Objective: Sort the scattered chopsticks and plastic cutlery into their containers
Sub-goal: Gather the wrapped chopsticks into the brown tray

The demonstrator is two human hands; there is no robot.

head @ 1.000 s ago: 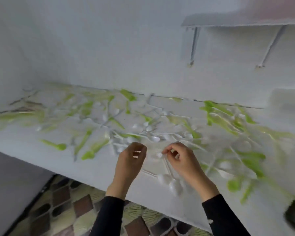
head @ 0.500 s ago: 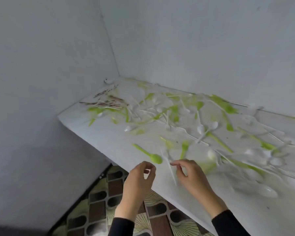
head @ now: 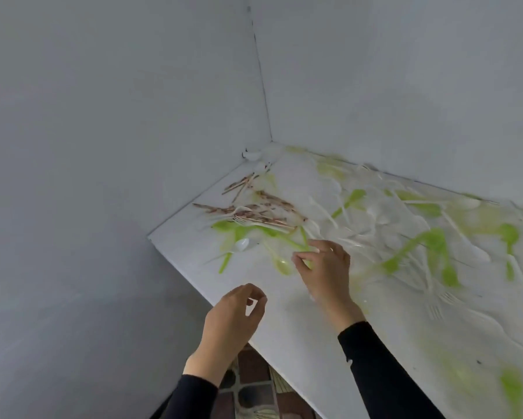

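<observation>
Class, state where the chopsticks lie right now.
In the head view, the chopsticks lie at the far left end of the table near the wall corner, just behind green cutlery.
</observation>
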